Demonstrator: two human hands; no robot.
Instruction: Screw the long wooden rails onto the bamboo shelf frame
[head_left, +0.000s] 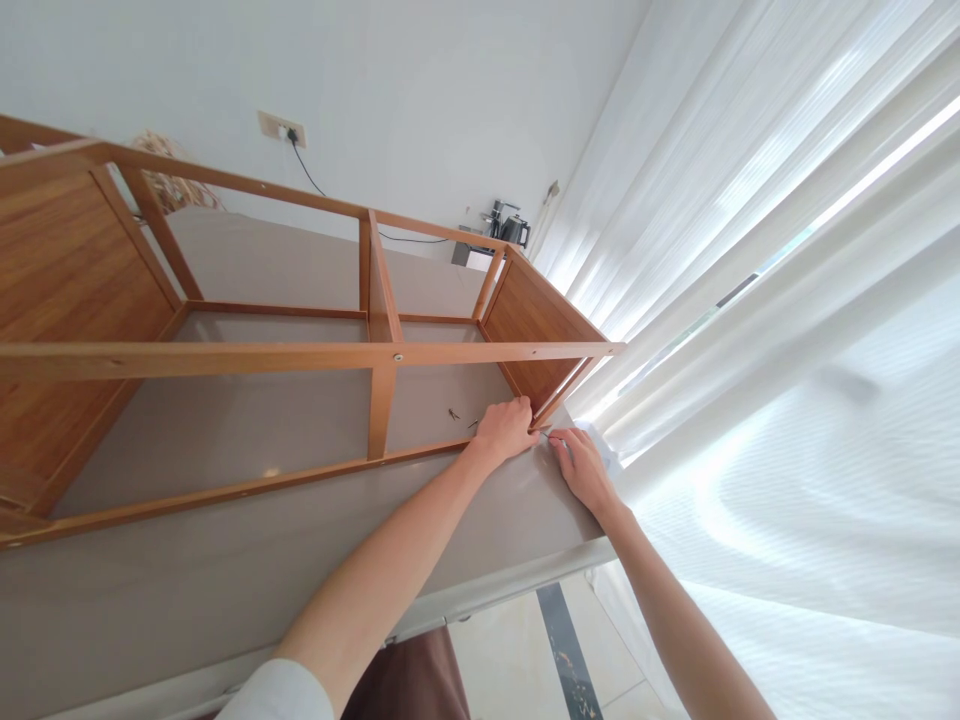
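Note:
A wooden furniture frame [398,352] with slim bars and solid end panels lies on a grey tabletop [480,530]. My left hand [506,427] is closed around its lower near right corner, beside the wooden end panel [544,318]. Just right of that corner, my right hand [582,465] pinches a thin metal tool [545,434] that looks like a hex key. The tool's tip points at the corner, where my left fingers partly hide it. Inside the frame, close to my left hand, a few small dark screws [454,413] lie on the tabletop.
Sheer white curtains [750,250] hang close along the right side. Behind the frame stand a black kettle [515,230] and a wall socket [282,129] with a plugged-in cord. A bundle of straw-coloured strips [169,170] sits at the back left.

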